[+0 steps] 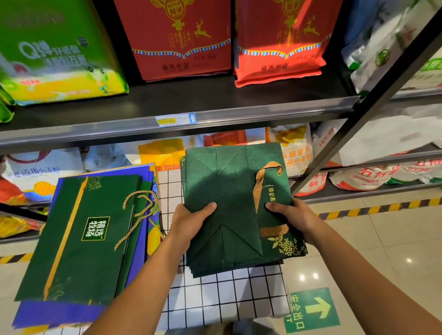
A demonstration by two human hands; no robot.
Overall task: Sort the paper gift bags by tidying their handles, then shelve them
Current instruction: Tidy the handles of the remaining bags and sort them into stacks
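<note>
Two hands hold a small stack of dark green paper bags (225, 193), folded flat, above a white surface with a black grid (226, 297). The left hand (190, 223) grips the stack's left edge, thumb curled over the top face and the other fingers hidden beneath. The right hand (293, 215) grips the right edge in the same way, its thumb pressing on the top bag just beside the gold lettering. A gold ribbon handle (262, 182) lies looped across the top bag's right side, one end fixed at an eyelet near the upper corner, the other stretch lying flat near the right thumb. The lower edges of the bags fan out slightly.

To the left, touching the grid surface and hanging over its edge, lies another pile of flat bags (82, 241): a green one with a gold stripe and a twisted gold cord handle (141, 211) on top, blue ones under it. Behind stands a dark metal shelf (157, 122) carrying red sacks (178, 32) and a green sack (51, 48). A green exit sign (311, 310) is stuck on the tiled floor
</note>
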